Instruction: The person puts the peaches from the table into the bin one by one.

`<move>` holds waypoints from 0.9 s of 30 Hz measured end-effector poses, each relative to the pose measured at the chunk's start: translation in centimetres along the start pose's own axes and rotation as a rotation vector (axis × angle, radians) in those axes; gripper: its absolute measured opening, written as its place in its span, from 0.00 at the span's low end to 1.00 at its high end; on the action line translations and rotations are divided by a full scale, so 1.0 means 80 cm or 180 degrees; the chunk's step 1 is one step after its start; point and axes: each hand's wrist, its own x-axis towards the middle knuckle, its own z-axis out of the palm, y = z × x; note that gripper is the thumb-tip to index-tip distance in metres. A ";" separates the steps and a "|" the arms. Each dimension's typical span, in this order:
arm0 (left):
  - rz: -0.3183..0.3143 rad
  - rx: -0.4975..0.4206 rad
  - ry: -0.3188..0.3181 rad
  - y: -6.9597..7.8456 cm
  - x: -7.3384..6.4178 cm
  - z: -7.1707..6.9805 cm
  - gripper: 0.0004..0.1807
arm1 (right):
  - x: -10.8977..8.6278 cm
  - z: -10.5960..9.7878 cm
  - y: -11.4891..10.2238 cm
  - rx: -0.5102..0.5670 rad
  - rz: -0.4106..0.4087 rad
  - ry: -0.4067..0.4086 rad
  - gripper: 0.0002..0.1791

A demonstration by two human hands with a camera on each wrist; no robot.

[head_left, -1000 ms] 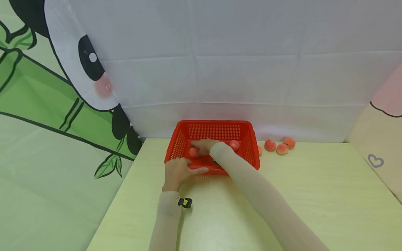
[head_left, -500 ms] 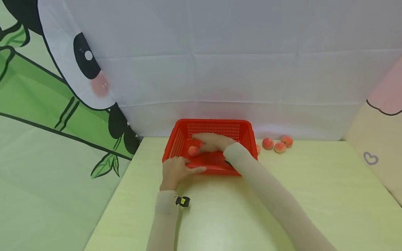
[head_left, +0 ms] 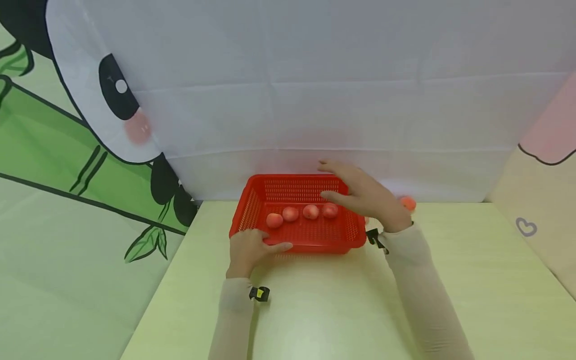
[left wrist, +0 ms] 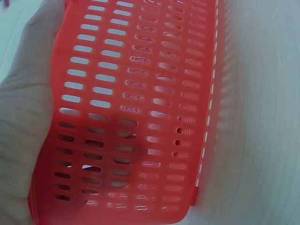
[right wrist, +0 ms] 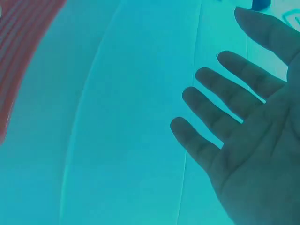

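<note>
A red plastic basket with slotted walls stands on the table. Several peaches lie inside it in a rough row from left to right. My left hand grips the basket's front left corner, its thumb stretched along the front rim. In the left wrist view, that hand lies along the rim beside the slotted wall. My right hand is raised over the basket's right end, thumb apart from the fingers. The right wrist view shows this hand with fingers spread and nothing in the palm.
Right of the basket, a loose peach shows behind my right wrist; part of another peeks out beside the basket. A pale cloth backdrop rises directly behind the table. A printed panel flanks the left side.
My right hand has left the peaches in the basket, moving up and right with its fingers opening. It now covers most loose peaches. My left hand keeps its place on the rim.
</note>
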 end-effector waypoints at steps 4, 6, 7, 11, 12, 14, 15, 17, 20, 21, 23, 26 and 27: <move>0.0027 -0.0029 0.0036 -0.001 -0.001 0.003 0.42 | -0.041 -0.012 0.039 0.0024 0.0270 0.0653 0.32; 0.0052 -0.0041 0.0071 -0.001 -0.001 0.004 0.43 | -0.057 -0.012 0.061 0.0039 0.0403 0.0975 0.31; 0.0061 -0.0044 0.0080 -0.001 0.000 0.004 0.43 | -0.064 -0.010 0.072 0.0049 0.0487 0.1099 0.30; 0.0074 -0.0072 0.0079 0.000 0.002 0.005 0.42 | -0.086 0.003 0.107 -0.0022 0.0795 0.1256 0.30; 0.0074 -0.0077 0.0072 0.000 0.002 0.005 0.42 | -0.090 0.007 0.113 -0.0061 0.0852 0.1221 0.30; 0.0081 -0.0084 0.0059 0.000 0.003 0.005 0.42 | -0.096 0.016 0.125 -0.0143 0.0914 0.1133 0.31; 0.0086 -0.0086 0.0063 0.000 0.003 0.004 0.42 | -0.098 0.020 0.130 -0.0175 0.0936 0.1082 0.31; 0.0089 -0.0088 0.0063 0.001 0.004 0.003 0.42 | -0.100 0.025 0.137 -0.0223 0.0942 0.1017 0.32; 0.0095 -0.0081 0.0068 0.000 0.004 0.001 0.42 | -0.103 0.029 0.144 -0.0228 0.0985 0.0949 0.34; 0.0088 -0.0080 0.0065 0.000 0.004 0.000 0.42 | -0.103 0.031 0.147 -0.0204 0.1004 0.0929 0.34; 0.0059 -0.0068 0.0030 0.000 0.003 -0.001 0.42 | -0.104 0.035 0.154 -0.0151 0.1038 0.0864 0.34; -0.0007 -0.0066 -0.0031 -0.001 0.001 -0.002 0.42 | -0.104 0.042 0.166 -0.0074 0.1087 0.0707 0.36; -0.0026 -0.0068 -0.0044 -0.001 0.001 -0.002 0.42 | -0.103 0.045 0.170 -0.0053 0.1095 0.0652 0.36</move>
